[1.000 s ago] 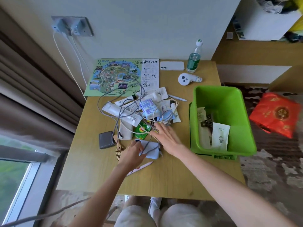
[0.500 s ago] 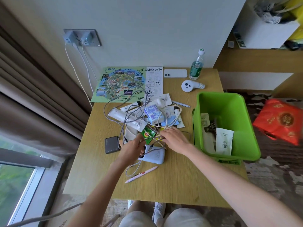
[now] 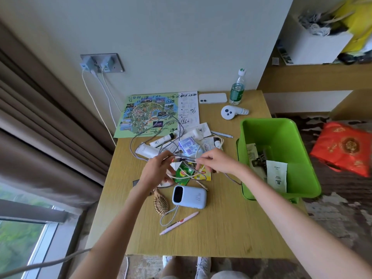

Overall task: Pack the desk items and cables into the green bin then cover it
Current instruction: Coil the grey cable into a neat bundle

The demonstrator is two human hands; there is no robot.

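Note:
A tangle of cables and small items [image 3: 181, 141] lies in the middle of the wooden desk [image 3: 221, 234]. Just above the pile, my left hand [image 3: 157, 172] and my right hand [image 3: 217, 162] each pinch the grey cable [image 3: 182, 157], which stretches between them. Loops of it run back over the map and down toward the bin. The green bin [image 3: 271, 133] stands open at the desk's right edge, with paper packets and a black clip inside. No lid is plainly in view.
A blue power bank [image 3: 189, 196], a hairbrush [image 3: 161, 204] and a pink pen [image 3: 179, 223] lie near me. A map [image 3: 149, 115], phone [image 3: 212, 98], bottle [image 3: 237, 91] and white handheld device [image 3: 231, 112] sit at the back. Chargers hang from the wall socket [image 3: 100, 63]. A red bag [image 3: 346, 148] lies right.
Both hands have risen off the desk and taken hold of the grey cable, pulling it up from the pile. My left hand has left the power bank, which now lies uncovered.

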